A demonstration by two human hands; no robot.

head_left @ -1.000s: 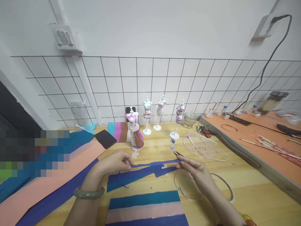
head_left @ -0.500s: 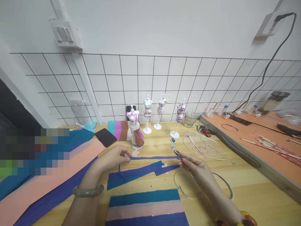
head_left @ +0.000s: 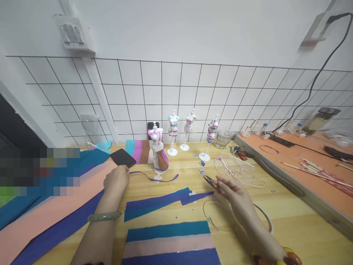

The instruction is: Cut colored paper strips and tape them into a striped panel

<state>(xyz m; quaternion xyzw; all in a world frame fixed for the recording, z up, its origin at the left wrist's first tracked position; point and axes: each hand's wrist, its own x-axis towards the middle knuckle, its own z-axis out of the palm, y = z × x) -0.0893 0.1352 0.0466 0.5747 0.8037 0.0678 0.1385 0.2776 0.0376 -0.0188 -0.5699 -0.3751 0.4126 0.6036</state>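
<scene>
Above the table's left side, my left hand (head_left: pixel 117 180) is closed, pinching one end of a narrow purple strip (head_left: pixel 154 179). The strip curves away to the right, past the foot of a small dress form (head_left: pixel 158 151) wrapped in coloured cloth. My right hand (head_left: pixel 233 191) grips small dark-bladed scissors (head_left: pixel 209 180); their handles are hidden by the fingers. In front lie a purple and teal cut piece (head_left: pixel 157 203) and a striped teal, pink and purple sheet (head_left: pixel 168 243). A clear hoop (head_left: pixel 205 213) lies under my right wrist.
Several white dress forms (head_left: pixel 173 127) stand near the wall, beside a glass jar (head_left: pixel 223 139). A black phone (head_left: pixel 123 158) and large coloured sheets (head_left: pixel 68 206) lie left. Clear loops with small beads (head_left: pixel 237 172) lie right, before a raised orange work surface (head_left: pixel 306 158).
My left hand has moved left and slightly up, drawing the purple strip with it. The strip's right end is now free of my right hand, which has shifted slightly right.
</scene>
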